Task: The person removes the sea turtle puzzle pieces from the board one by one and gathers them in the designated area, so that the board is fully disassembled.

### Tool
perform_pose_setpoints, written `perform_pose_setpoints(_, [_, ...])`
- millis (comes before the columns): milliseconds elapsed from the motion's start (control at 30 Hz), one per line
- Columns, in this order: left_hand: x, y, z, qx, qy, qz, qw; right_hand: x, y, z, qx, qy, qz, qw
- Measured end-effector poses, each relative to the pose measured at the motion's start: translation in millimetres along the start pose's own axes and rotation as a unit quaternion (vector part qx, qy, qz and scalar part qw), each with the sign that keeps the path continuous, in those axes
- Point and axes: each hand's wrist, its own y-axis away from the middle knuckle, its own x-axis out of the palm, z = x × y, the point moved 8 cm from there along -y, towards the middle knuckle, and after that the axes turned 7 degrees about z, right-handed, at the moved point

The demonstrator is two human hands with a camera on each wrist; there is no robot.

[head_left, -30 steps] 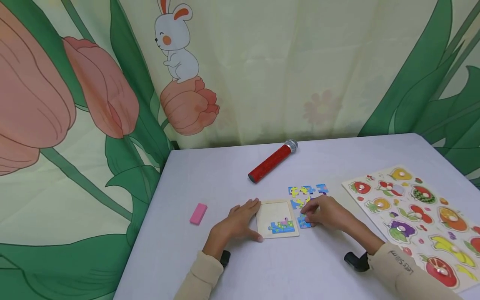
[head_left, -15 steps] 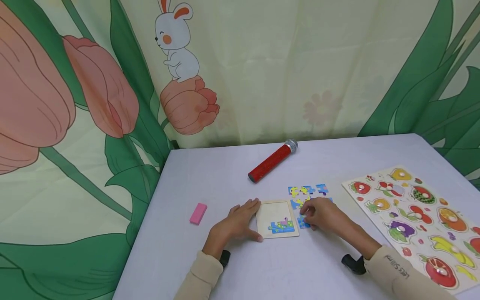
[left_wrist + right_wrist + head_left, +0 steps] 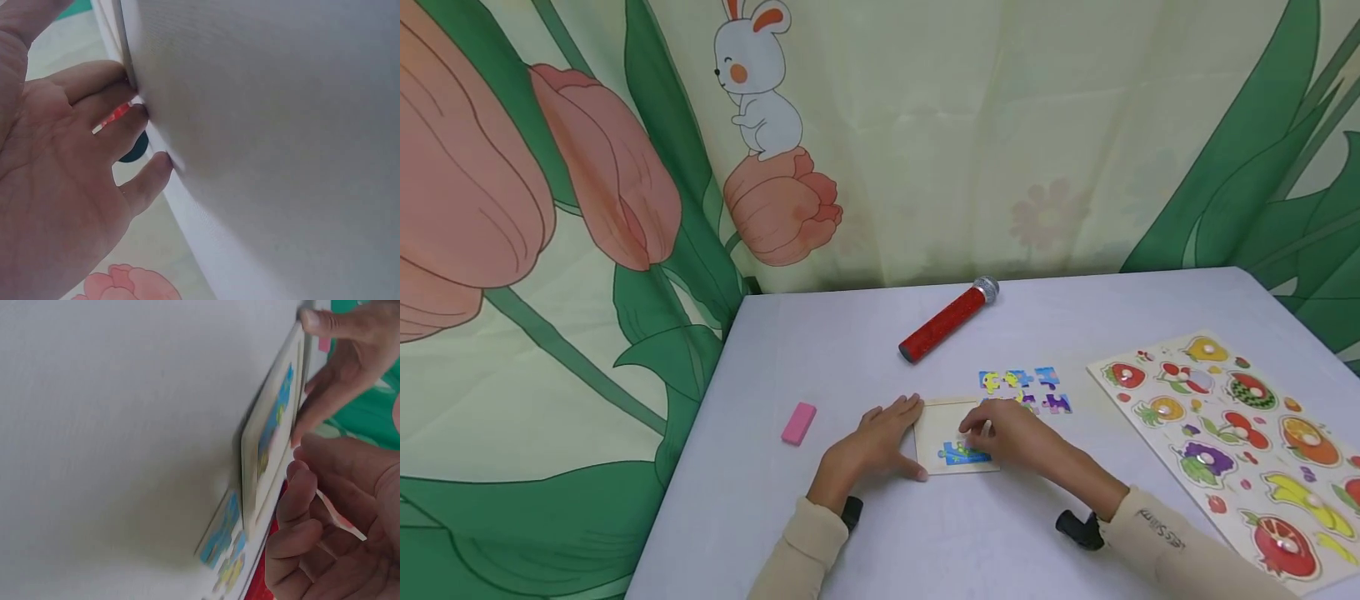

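Note:
My left hand (image 3: 874,442) steadies the left side of a small square wooden puzzle tray (image 3: 931,425), fingers spread along its edge and thumb at the near corner. Joined blue puzzle pieces (image 3: 953,454) lie in the tray's lower right. Over the tray's right half, my right hand (image 3: 1011,429) pinches thumb and index together above these pieces. A puzzle piece, blurred and mostly hidden, appears to be at the fingertips. In the left wrist view, the left hand's fingertips (image 3: 164,161) touch the table. The right wrist view shows the right hand (image 3: 337,512) with fingers curled beside the tray (image 3: 250,481).
Loose puzzle pieces (image 3: 1047,377) lie right of and behind the tray, some covered by the right hand. A red microphone (image 3: 943,325) lies farther back. A pink block (image 3: 799,423) sits at left, and a fruit puzzle board (image 3: 1232,450) covers the table's right side.
My right hand has moved left from the loose pieces to above the tray. The left hand keeps its place at the tray's left edge.

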Motion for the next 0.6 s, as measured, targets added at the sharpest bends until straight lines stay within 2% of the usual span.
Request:
perform_pose_setpoints(167, [0.2,-0.7,-0.7,0.001,-0.003,0.003,1.0,13.8,-2.8,9.4,-0.029,0.036,0.007,0.9989])
perform_pose_setpoints(333, [-0.6,0.2,-1.0,0.003,-0.005,0.004,1.0,15.9,-3.2,15.1,-0.057,0.054,-0.005,0.9969])
perform_pose_setpoints(433, [-1.9,1.3,-1.9,0.006,-0.005,0.004,1.0,16.1,-3.5,16.1,-0.053,0.055,-0.008,0.9971])
perform_pose_setpoints(600, [-3.1,2.4,-2.8,0.011,-0.005,0.0,0.9999,17.9,-4.5,14.1,-0.019,0.043,-0.007,0.9989])
